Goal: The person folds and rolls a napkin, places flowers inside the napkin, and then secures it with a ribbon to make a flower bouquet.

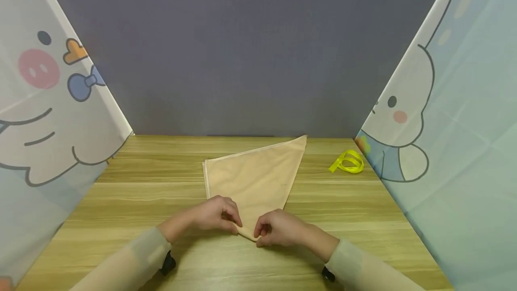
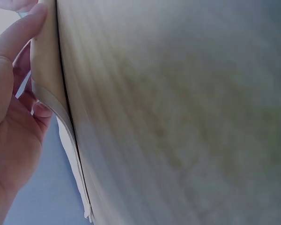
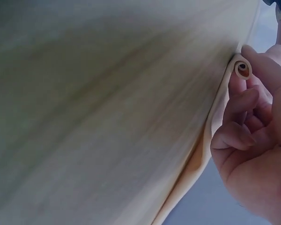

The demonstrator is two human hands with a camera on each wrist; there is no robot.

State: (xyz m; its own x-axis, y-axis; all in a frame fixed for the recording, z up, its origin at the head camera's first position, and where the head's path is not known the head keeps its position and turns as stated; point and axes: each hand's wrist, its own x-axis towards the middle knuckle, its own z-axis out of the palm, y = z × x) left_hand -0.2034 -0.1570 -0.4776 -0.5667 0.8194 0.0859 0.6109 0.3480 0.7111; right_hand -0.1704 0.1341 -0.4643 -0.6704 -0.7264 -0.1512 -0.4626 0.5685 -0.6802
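At the near edge of the cloth (image 1: 254, 174), the left hand (image 1: 216, 213) pinches a narrow roll (image 1: 247, 233), whose long axis runs rightward, slanting toward the person; the flat cloth spreads beyond it. The right hand (image 1: 280, 228) pinches the roll's right end, both hands equally near. Yellow ribbon (image 1: 350, 164) lies right of the cloth. Fingers hide the roll's ends from the head view.

I can pass over the surface (image 1: 145, 178) left of the cloth (image 1: 256, 172), or between the cloth and the yellow ribbon (image 1: 357, 169) on its right. Behind the cloth, the grey wall (image 1: 242, 57) stops me. At the cloth's near edge, left grip (image 1: 213, 213) and right grip (image 1: 285, 228) leave me only a narrow gap.
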